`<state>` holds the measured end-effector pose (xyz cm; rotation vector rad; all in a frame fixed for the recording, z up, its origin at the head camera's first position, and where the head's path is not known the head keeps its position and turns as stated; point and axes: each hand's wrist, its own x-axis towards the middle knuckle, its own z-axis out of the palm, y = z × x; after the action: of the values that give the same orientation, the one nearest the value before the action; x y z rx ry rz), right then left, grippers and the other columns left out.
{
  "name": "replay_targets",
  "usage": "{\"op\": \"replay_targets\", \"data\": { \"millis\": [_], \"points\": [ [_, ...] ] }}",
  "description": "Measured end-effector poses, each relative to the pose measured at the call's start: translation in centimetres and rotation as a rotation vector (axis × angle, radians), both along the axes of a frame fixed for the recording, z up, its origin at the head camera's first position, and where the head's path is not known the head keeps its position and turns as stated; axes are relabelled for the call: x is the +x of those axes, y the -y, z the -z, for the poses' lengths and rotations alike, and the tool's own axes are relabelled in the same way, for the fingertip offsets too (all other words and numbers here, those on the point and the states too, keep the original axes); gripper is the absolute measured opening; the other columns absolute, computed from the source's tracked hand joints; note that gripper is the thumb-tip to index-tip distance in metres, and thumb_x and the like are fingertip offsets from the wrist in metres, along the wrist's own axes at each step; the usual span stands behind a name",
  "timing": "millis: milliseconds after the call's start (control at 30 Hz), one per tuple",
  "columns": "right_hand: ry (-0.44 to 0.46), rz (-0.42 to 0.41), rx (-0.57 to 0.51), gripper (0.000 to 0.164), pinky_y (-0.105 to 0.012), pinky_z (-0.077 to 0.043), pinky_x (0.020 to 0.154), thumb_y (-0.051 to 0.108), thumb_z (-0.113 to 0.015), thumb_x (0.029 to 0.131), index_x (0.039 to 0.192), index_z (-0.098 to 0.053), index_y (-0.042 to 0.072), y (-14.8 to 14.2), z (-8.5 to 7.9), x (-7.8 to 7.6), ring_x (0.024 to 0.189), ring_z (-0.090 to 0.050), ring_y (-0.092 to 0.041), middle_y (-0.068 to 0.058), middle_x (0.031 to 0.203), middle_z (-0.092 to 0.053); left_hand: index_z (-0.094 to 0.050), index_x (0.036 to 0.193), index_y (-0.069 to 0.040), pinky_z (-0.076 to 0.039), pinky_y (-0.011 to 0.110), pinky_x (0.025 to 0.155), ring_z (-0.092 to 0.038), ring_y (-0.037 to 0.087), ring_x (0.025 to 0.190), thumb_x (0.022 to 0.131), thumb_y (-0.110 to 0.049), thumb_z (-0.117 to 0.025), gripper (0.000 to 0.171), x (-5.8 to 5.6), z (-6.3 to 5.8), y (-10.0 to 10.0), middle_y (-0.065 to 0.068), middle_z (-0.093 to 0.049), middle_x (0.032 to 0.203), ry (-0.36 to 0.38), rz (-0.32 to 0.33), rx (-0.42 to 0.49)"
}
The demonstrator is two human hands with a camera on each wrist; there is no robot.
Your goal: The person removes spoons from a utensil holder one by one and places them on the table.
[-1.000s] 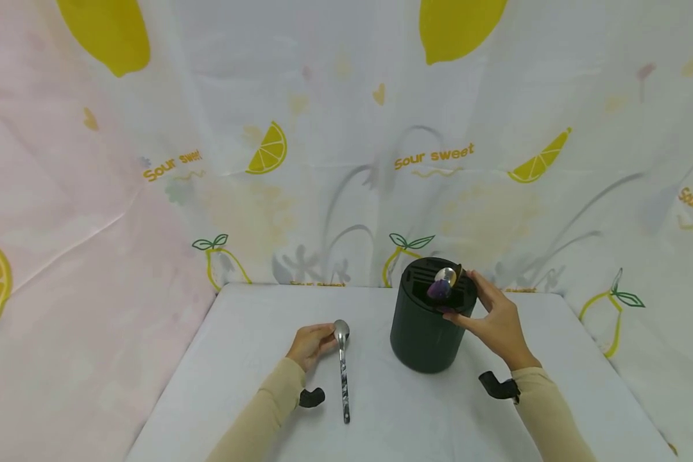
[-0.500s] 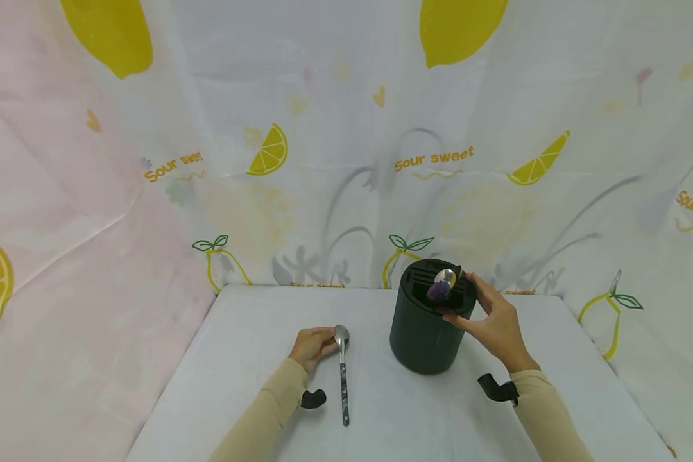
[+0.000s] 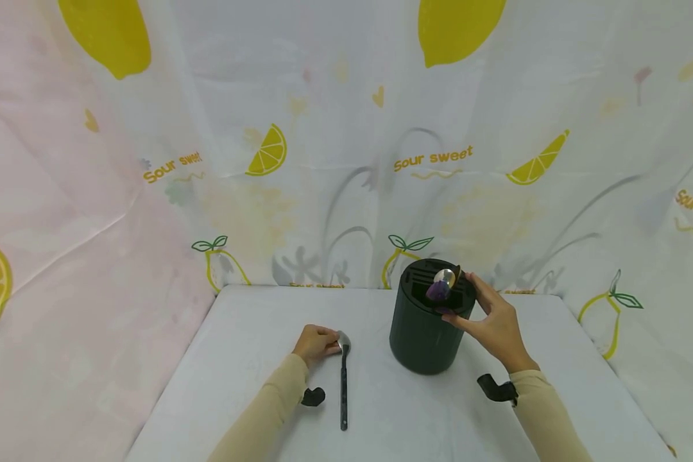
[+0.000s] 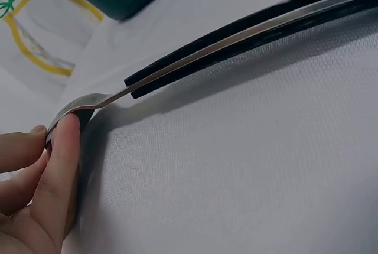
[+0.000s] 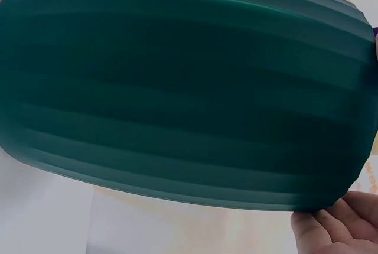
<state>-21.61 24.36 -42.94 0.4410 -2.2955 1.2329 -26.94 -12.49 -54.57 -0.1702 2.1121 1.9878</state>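
My left hand (image 3: 316,343) pinches a metal spoon (image 4: 195,56) by its bowl end between thumb and fingers. Seen from the left wrist, the spoon stands on edge, its dark handle reaching away close over the white cloth. A dark green utensil holder (image 3: 424,340) with a slotted top stands right of the spoon. My right hand (image 3: 493,324) grips the holder's upper rim, thumb at the front and fingers behind. From the holder's opening stick out a shiny spoon bowl (image 3: 446,276) and a purple utensil head (image 3: 438,292). In the right wrist view, the holder's ribbed wall (image 5: 177,88) fills most of the picture.
A white cloth covers the table (image 3: 254,308). Behind it hangs a lemon-printed curtain (image 3: 335,212), close to the table's back edge. Black wrist mounts (image 3: 496,388) stick out from both sleeves.
The spoon has rolled in my left fingers from its broad face toward its edge, and its bowl has shifted slightly toward me. My right hand and the holder stay in place.
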Motion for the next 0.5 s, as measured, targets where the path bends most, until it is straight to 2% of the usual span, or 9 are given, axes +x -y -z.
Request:
{"op": "replay_targets", "data": {
  "millis": [133,233,400,500],
  "points": [
    [0.002,-0.005,0.000,0.095,-0.010,-0.036,0.102,0.016,-0.092,0.067,0.147,-0.042,0.006,0.1,-0.1,0.1,0.130,-0.048,-0.030,-0.014,0.145,-0.047,-0.068,0.100,0.015,-0.060,0.028,0.068,-0.069,0.017,0.066,0.090,0.001,-0.067,0.017,0.0,0.0,0.2,0.013,-0.069,0.080,-0.067,0.038,-0.153],
    [-0.001,-0.016,-0.011,0.094,-0.011,-0.036,0.102,0.019,-0.092,0.067,0.147,-0.042,0.007,0.1,-0.1,0.2,0.130,-0.047,-0.029,-0.012,0.146,-0.047,-0.071,0.097,0.009,-0.059,0.028,0.070,-0.068,0.015,0.069,0.087,-0.006,-0.072,0.018,0.0,-0.1,0.5,0.009,-0.070,0.081,-0.111,0.058,-0.310],
    [0.010,-0.014,0.001,0.096,-0.009,-0.035,0.101,0.022,-0.091,0.068,0.148,-0.040,0.009,-0.1,-0.1,0.2,0.131,-0.047,-0.030,-0.010,0.147,-0.046,-0.067,0.107,0.007,-0.056,0.033,0.072,-0.064,0.016,0.075,0.084,-0.018,-0.078,0.035,0.6,-1.1,0.6,0.007,-0.067,0.090,-0.174,0.086,-0.542],
    [0.028,-0.010,0.007,0.096,-0.007,-0.034,0.101,0.024,-0.091,0.069,0.149,-0.039,0.010,-0.1,-0.1,0.3,0.132,-0.045,-0.029,-0.010,0.148,-0.045,-0.064,0.113,0.009,-0.056,0.036,0.072,-0.063,0.020,0.081,0.084,-0.020,-0.078,0.044,0.8,-1.8,0.6,0.010,-0.066,0.096,-0.208,0.088,-0.604]
  ]
}}
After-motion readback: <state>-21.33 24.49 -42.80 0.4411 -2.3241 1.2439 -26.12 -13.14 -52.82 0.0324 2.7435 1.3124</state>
